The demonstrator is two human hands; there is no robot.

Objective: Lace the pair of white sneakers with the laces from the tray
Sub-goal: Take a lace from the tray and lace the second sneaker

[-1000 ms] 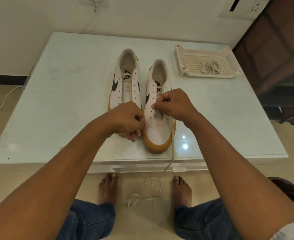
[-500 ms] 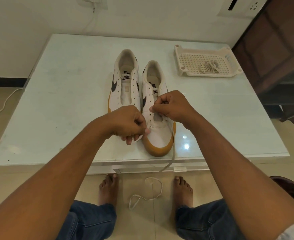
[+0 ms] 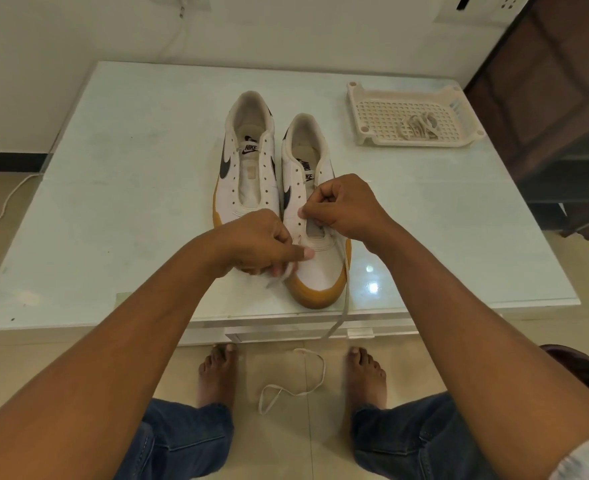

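Observation:
Two white sneakers with tan soles stand side by side on the table, toes toward me. The left sneaker has no lace. My right hand pinches the lace at the lower eyelets of the right sneaker. My left hand grips the lace's short end beside that shoe's toe. The long end of the white lace runs over the table's front edge and loops on the floor. A second bundled lace lies in the cream tray at the back right.
The pale glass-topped table stands against a white wall. A dark wooden cabinet is at the right. My bare feet rest on the tiled floor under the front edge. A white cable lies on the floor at left.
Both hands shifted slightly along the right sneaker's lower eyelets. My left hand has drawn the short lace end out a little toward the toe. The shoes stay put.

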